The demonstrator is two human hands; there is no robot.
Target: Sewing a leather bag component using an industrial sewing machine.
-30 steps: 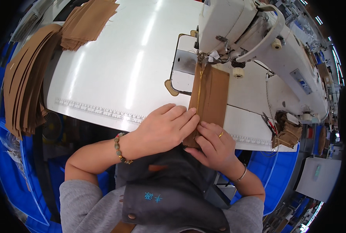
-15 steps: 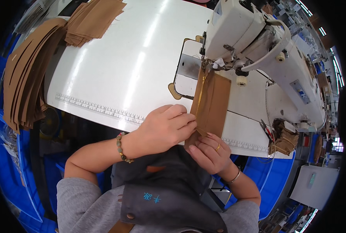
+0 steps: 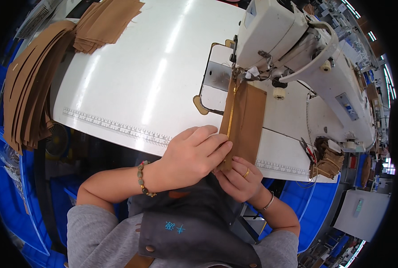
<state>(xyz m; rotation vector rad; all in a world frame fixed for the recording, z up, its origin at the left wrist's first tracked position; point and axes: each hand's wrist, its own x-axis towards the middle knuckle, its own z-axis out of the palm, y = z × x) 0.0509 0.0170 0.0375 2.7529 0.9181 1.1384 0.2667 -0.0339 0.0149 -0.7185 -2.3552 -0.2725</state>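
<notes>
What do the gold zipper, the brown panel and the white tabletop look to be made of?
The gold zipper: likely metal teeth, shiny, with bright glints along the row; coated plastic is possible.
The brown panel: probably cloth, matte, with soft creases; the fibre can't be told.
The white tabletop: probably laminate, smooth and glossy, since light reflects in bright streaks across it.

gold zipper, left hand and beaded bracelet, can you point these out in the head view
Gold zipper (image 3: 232,111): head view, on the teeth below the slider.
Left hand (image 3: 192,156): head view, on the back of the hand.
Beaded bracelet (image 3: 140,182): head view, on the beads at the wrist's outer side.
</notes>
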